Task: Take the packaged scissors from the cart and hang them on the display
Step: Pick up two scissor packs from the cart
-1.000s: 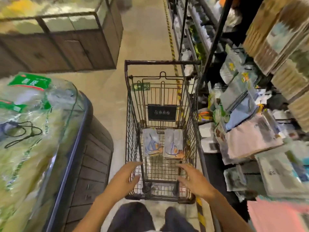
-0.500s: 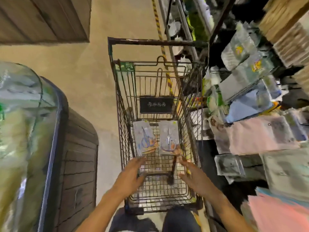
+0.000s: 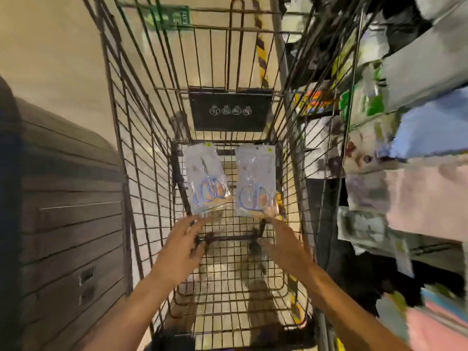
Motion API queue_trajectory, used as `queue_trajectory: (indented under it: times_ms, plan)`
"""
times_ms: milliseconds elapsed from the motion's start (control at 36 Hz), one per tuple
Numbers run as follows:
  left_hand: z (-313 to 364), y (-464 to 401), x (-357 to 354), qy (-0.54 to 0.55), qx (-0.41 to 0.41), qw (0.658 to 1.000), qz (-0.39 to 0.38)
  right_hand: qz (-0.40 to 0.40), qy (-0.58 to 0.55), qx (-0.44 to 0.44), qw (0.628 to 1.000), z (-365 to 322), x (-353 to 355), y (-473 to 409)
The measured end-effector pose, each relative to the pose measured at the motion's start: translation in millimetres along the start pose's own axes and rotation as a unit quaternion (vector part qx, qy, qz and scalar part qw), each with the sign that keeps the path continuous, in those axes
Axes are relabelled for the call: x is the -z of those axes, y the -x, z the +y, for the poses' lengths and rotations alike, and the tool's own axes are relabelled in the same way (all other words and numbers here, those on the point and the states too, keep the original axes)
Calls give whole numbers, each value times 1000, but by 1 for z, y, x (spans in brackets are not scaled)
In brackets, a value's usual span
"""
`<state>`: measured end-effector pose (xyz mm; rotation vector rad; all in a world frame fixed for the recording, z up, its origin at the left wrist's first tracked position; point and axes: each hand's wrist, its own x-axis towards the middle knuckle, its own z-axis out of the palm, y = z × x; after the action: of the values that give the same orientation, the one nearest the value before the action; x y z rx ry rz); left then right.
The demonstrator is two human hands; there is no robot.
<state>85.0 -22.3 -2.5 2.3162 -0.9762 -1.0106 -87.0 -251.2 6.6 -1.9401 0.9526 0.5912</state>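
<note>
Head view, setting: a wire cart (image 3: 131,158) fills the centre of the frame, with a black placard (image 3: 230,111) on its far wall; the display (image 3: 395,138) of hanging packets runs down the right edge.
Head view, left packet (image 3: 206,179): a clear sleeve holding blue-handled scissors, lying flat on the cart floor at centre, slightly skewed, its hang end toward the placard.
Head view, right packet (image 3: 255,181): a like sleeve just beside the first, apart from it, close to the cart's right wall.
Head view, left hand (image 3: 183,247): lower centre, fingers straight and loosely spread, tips just at the near edge of the left packet; contact cannot be told through blur.
Head view, right hand (image 3: 283,245): lower centre-right, fingers extended and slightly apart, tips just short of the right packet's near corner; it grips nothing.
Step in hand (judged): the reach, before any grasp; nothing is hung yet.
Risk, slip: the film looks slick and lies flat on open wire, so a fingertip pinch may only push a packet away toward the far wall.
Risk, snag: a corner or the fingertips may catch in the mesh as a packet is lifted.
Risk, hanging: the display looks crowded, so a free hook may be hard to find and neighbouring packets could be knocked.
</note>
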Motion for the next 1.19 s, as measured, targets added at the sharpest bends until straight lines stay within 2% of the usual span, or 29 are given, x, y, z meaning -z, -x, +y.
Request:
queue_trajectory:
  times_ms: [194, 306, 472, 583, 722, 833, 944, 1056, 1194]
  plan:
    - [-14, -41, -30, -1, 89, 996, -27, 83, -87, -2, 993, 22, -28, -70]
    - [-13, -62, -37, -9, 92, 995, -33, 154, -98, -31, 983, 34, -40, -117]
    - [-22, -77, -43, -8, 85, 994, -62, 215, -132, -63, 966, 27, -51, -161]
    - [-22, -78, -39, -8, 74, 995, -66, 251, -112, -96, 957, 27, -57, -176]
    - [-24, -77, -37, -8, 68, 995, -71, 237, -130, -138, 953, 38, -57, -181]
    - [-27, -77, -40, -5, 69, 995, -71, 258, -171, -123, 943, 39, -54, -171]
    - [-24, -79, -43, 14, 76, 994, -71, 277, -165, -79, 943, 39, -53, -162]
    - [-21, -81, -46, 23, 86, 993, -81, 260, -157, -93, 948, 34, -47, -163]
    - [-18, -83, -48, 47, 101, 990, -86, 223, -202, -104, 948, 33, -46, -162]
